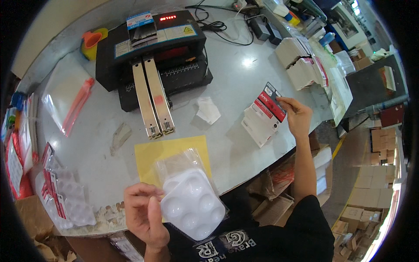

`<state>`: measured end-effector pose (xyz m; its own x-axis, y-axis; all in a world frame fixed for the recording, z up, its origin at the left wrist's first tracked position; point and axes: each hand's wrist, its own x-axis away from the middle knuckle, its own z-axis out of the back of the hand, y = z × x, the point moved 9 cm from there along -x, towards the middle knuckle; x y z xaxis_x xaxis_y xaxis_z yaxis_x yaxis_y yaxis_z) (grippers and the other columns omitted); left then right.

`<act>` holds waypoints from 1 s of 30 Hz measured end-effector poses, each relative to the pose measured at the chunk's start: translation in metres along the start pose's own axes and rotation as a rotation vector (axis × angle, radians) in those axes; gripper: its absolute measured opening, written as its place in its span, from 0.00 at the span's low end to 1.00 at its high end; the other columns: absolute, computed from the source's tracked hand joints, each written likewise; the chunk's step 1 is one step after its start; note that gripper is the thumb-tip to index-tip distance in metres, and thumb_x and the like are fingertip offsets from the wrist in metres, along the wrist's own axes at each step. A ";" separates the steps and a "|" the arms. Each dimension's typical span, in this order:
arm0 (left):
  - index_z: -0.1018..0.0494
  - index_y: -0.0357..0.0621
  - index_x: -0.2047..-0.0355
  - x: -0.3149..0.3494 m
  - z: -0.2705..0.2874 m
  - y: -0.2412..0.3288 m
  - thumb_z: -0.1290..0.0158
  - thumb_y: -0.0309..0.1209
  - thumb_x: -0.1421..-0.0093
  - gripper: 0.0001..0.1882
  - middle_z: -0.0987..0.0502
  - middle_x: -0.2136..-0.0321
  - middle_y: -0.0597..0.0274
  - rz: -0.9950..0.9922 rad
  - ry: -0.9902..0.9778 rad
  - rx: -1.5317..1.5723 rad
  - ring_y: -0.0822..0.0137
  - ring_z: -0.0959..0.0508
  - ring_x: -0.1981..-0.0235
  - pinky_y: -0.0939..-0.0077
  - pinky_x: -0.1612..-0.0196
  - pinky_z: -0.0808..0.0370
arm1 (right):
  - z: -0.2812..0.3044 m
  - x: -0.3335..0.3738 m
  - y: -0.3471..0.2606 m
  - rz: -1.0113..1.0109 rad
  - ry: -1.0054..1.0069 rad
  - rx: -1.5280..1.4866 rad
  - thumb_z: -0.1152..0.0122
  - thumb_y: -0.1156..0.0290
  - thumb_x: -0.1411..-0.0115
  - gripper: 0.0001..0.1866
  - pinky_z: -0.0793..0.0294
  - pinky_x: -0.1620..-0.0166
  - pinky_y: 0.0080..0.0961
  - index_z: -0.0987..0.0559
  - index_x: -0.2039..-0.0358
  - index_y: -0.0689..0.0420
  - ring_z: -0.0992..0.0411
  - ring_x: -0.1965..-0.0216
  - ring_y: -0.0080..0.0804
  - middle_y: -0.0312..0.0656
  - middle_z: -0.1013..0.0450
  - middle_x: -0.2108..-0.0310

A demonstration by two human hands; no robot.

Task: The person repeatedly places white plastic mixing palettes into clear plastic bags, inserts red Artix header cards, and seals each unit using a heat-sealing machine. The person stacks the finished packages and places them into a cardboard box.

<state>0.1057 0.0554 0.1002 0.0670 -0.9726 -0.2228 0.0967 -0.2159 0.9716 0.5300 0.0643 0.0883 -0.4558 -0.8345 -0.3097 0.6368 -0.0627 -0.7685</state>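
A white plastic paint palette (194, 205) with several round wells is close in front of me, overlapping the table's near edge. Clear plastic bags (179, 162) show behind and beneath it, over a yellow sheet (150, 153). My left hand (146, 214) is at the palette's left side, thumb and index finger apart, the index fingertip by its corner; whether it touches is hard to tell. On the right, my right hand (297, 114) pinches the edge of a printed red, black and white card (271, 105) at the top of a fanned card stack (257, 126).
A black machine (152, 48) with a red display and two metal rails stands at the back. Bagged palettes with red-and-white cards (65, 192) lie at left. Scrap paper (208, 110) sits mid-table. Paper stacks (301, 65) are at right; open cartons (273, 187) stand below the edge.
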 end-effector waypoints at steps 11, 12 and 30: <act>0.40 0.32 0.57 0.023 -0.019 -0.021 0.61 0.28 0.33 0.10 0.23 0.62 0.36 0.645 -0.152 0.450 0.53 0.20 0.62 0.68 0.56 0.25 | -0.036 -0.009 0.055 -0.084 -0.249 0.357 0.26 0.57 0.56 0.45 0.36 0.43 0.29 0.37 0.43 0.68 0.35 0.44 0.38 0.54 0.37 0.43; 0.38 0.30 0.54 0.025 -0.022 -0.024 0.61 0.27 0.33 0.12 0.23 0.61 0.39 0.668 -0.180 0.443 0.55 0.21 0.60 0.70 0.54 0.25 | -0.034 -0.009 0.055 -0.112 -0.216 0.306 0.27 0.59 0.55 0.43 0.34 0.44 0.28 0.36 0.44 0.68 0.34 0.45 0.37 0.54 0.36 0.43; 0.26 0.34 0.63 0.031 -0.021 -0.009 0.53 0.26 0.35 0.08 0.20 0.72 0.62 0.421 -0.352 0.064 0.81 0.27 0.74 0.88 0.71 0.30 | -0.154 0.091 -0.204 0.148 -1.128 -0.201 0.33 0.60 0.49 0.19 0.29 0.69 0.31 0.25 0.64 0.61 0.27 0.72 0.50 0.51 0.26 0.75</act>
<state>0.1279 0.0293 0.0830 -0.2504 -0.9439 0.2152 0.0723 0.2035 0.9764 0.2628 0.0856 0.1308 0.4939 -0.8475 0.1943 0.4811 0.0802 -0.8730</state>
